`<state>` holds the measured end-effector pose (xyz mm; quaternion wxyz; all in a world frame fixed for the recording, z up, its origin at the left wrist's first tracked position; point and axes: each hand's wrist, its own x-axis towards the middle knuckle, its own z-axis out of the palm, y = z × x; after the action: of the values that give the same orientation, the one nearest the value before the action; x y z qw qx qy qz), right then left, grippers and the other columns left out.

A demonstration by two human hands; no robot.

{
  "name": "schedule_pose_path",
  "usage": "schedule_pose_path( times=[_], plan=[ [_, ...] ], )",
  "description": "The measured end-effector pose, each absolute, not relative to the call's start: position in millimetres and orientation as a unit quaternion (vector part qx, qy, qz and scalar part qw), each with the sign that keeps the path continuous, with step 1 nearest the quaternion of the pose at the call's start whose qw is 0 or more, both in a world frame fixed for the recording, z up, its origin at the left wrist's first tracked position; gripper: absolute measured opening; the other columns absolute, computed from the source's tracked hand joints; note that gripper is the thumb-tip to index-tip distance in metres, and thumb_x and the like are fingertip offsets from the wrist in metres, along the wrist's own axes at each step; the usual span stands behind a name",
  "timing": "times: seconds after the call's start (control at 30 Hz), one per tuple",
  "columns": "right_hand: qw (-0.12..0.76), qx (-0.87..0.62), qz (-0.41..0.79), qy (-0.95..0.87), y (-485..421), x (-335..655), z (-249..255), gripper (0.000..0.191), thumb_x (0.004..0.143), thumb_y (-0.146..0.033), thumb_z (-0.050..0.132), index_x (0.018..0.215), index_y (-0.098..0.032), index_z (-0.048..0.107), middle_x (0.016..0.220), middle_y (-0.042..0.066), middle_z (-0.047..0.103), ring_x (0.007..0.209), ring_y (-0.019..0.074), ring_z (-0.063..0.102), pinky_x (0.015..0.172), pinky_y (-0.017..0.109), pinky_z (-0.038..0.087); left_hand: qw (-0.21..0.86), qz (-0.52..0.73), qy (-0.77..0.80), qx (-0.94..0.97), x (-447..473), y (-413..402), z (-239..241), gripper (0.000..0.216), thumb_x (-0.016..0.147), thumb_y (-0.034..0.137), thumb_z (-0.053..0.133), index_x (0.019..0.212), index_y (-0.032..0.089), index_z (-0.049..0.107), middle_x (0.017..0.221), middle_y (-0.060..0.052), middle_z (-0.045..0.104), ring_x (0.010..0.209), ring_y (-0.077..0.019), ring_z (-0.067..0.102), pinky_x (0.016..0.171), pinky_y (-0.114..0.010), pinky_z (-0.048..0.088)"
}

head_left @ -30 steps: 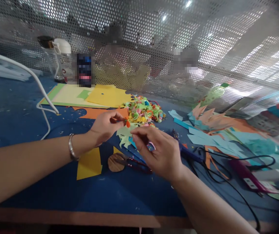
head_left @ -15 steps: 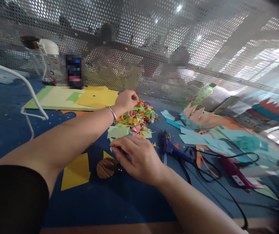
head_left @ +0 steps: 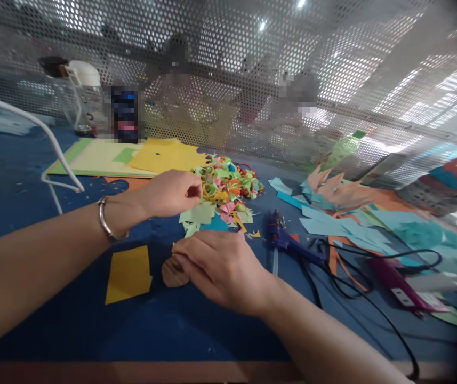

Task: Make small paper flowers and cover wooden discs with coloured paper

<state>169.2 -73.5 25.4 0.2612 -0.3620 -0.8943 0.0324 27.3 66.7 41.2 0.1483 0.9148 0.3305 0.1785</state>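
Observation:
My left hand (head_left: pixel 174 192), with a silver bracelet on its wrist, is closed with curled fingers at the left edge of a heap of small coloured paper scraps (head_left: pixel 232 184). What its fingertips hold, if anything, is hidden. My right hand (head_left: pixel 222 266) is closed in a pinch just above a round, wood-patterned disc (head_left: pixel 174 273) and covers the disc's right side. I cannot make out what lies between those fingers. Left of the disc, a yellow paper piece (head_left: pixel 128 274) lies flat. Pale green paper pieces (head_left: pixel 198 212) lie at the heap's front.
A purple glue gun (head_left: pixel 292 245) with a black cord lies right of my right hand, near a magenta power strip (head_left: pixel 404 288). Blue paper strips (head_left: pixel 328 226) spread behind. Yellow sheets (head_left: pixel 168 154), a bottle (head_left: pixel 86 101) and a perforated metal screen (head_left: pixel 228 74) stand at the back.
My left hand has drawn back from the heap's far side, leftward and towards me. My right hand has shifted slightly left, closer over the disc, covering most of a small yellow scrap there.

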Motion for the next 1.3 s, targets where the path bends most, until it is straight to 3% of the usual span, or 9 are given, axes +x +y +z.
schedule_pose_path(
  times=[0.2, 0.33, 0.53, 0.7, 0.83, 1.0, 1.17, 1.3],
  plan=[
    [0.223, -0.333, 0.052, -0.915, -76.4, 160.2, 21.9, 0.024, 0.100, -0.018, 0.041, 0.093, -0.016, 0.063, 0.078, 0.005, 0.069, 0.070, 0.0155, 0.061, 0.063, 0.028, 0.047, 0.157, 0.110, 0.333, 0.923, 15.8, 63.9, 12.6, 0.038, 0.073, 0.036, 0.069, 0.106, 0.017, 0.071, 0.097, -0.009, 0.066, 0.086, -0.0221, 0.061, 0.073, -0.028, 0.044],
    [0.216, -0.337, 0.050, -0.915, -75.0, 163.3, 20.3, 0.024, 0.100, -0.019, 0.042, 0.095, -0.015, 0.065, 0.080, 0.006, 0.070, 0.072, 0.0164, 0.064, 0.065, 0.029, 0.047, 0.163, 0.118, 0.342, 0.918, 18.0, 70.5, 13.9, 0.028, 0.069, 0.029, 0.071, 0.094, 0.015, 0.070, 0.088, -0.007, 0.065, 0.078, -0.0202, 0.060, 0.067, -0.027, 0.042],
    [0.297, -0.437, 0.017, -0.849, -66.5, 184.9, 27.2, 0.016, 0.096, -0.022, 0.051, 0.097, -0.017, 0.067, 0.085, 0.005, 0.074, 0.071, 0.0155, 0.066, 0.066, 0.028, 0.048, 0.313, 0.159, 0.351, 0.868, -1.9, 71.5, 26.6, 0.012, 0.076, 0.027, 0.062, 0.079, 0.017, 0.066, 0.067, -0.002, 0.067, 0.062, -0.0155, 0.061, 0.059, -0.026, 0.042],
    [0.357, -0.549, 0.051, -0.754, -55.6, 198.9, 30.4, 0.017, 0.094, -0.031, 0.056, 0.091, -0.019, 0.067, 0.069, 0.001, 0.067, 0.061, 0.0137, 0.062, 0.055, 0.025, 0.044, 0.394, 0.207, 0.357, 0.821, -21.8, 62.9, 28.2, 0.016, 0.081, 0.032, 0.061, 0.086, 0.017, 0.065, 0.074, -0.004, 0.070, 0.067, -0.0158, 0.064, 0.063, -0.027, 0.046],
    [0.403, -0.568, 0.137, -0.705, -47.3, 203.0, 24.6, 0.021, 0.092, -0.038, 0.059, 0.094, -0.018, 0.066, 0.072, 0.002, 0.065, 0.061, 0.0132, 0.059, 0.053, 0.024, 0.044, 0.437, 0.226, 0.317, 0.811, -25.2, 51.2, 28.7, 0.015, 0.084, 0.031, 0.060, 0.089, 0.017, 0.063, 0.079, -0.003, 0.068, 0.072, -0.0134, 0.062, 0.067, -0.025, 0.046],
    [0.387, -0.556, 0.168, -0.716, -43.8, 201.4, 19.3, 0.021, 0.089, -0.039, 0.063, 0.085, -0.018, 0.064, 0.066, -0.002, 0.056, 0.056, 0.0110, 0.052, 0.051, 0.024, 0.039, 0.489, 0.252, 0.274, 0.789, -19.1, 38.2, 25.8, 0.017, 0.081, 0.031, 0.067, 0.084, 0.017, 0.057, 0.075, -0.001, 0.065, 0.069, -0.0122, 0.060, 0.067, -0.026, 0.046],
    [0.372, -0.541, 0.165, -0.736, -45.4, 198.6, 17.3, 0.020, 0.089, -0.035, 0.063, 0.079, -0.018, 0.062, 0.066, -0.002, 0.056, 0.056, 0.0108, 0.053, 0.052, 0.025, 0.039, 0.475, 0.256, 0.251, 0.804, -11.5, 31.4, 19.1, 0.022, 0.076, 0.030, 0.072, 0.091, 0.016, 0.064, 0.086, -0.003, 0.068, 0.078, -0.0150, 0.063, 0.071, -0.028, 0.048],
    [0.364, -0.520, 0.201, -0.746, -46.3, 196.6, 14.8, 0.014, 0.089, -0.032, 0.062, 0.089, -0.018, 0.065, 0.069, -0.001, 0.059, 0.059, 0.0119, 0.056, 0.054, 0.025, 0.041, 0.413, 0.260, 0.274, 0.829, -7.2, 28.1, 20.4, 0.017, 0.080, 0.031, 0.068, 0.087, 0.015, 0.070, 0.077, -0.002, 0.068, 0.070, -0.0133, 0.060, 0.062, -0.025, 0.042]
  ],
)
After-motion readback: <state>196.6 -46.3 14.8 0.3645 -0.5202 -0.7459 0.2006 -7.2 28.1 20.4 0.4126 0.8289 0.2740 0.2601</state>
